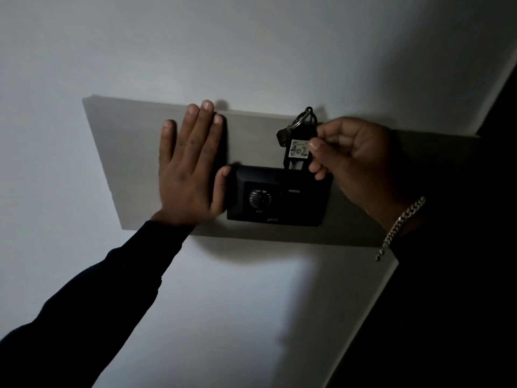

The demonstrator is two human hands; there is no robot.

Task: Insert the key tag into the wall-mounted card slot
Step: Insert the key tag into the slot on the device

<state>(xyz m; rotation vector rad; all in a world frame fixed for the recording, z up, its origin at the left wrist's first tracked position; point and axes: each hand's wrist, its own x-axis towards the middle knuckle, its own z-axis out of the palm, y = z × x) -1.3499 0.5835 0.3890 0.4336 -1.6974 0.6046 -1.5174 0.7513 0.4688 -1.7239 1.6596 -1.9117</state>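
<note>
Grey wall panel (pixel 134 152) was seen mounted on pale wall. Black card slot unit (pixel 279 194) was fixed at panel centre. Left hand (pixel 190 163) was pressed flat, fingers spread wide, thumb touching unit edge. Right hand (pixel 352 161) was pinched on key tag (pixel 298 151), marked 402, lower end entered in slot top. Key ring (pixel 300 119) was noted above tag.

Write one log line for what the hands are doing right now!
right hand: pinches key tag, lower end at card slot unit | left hand: flat on wall panel
</note>
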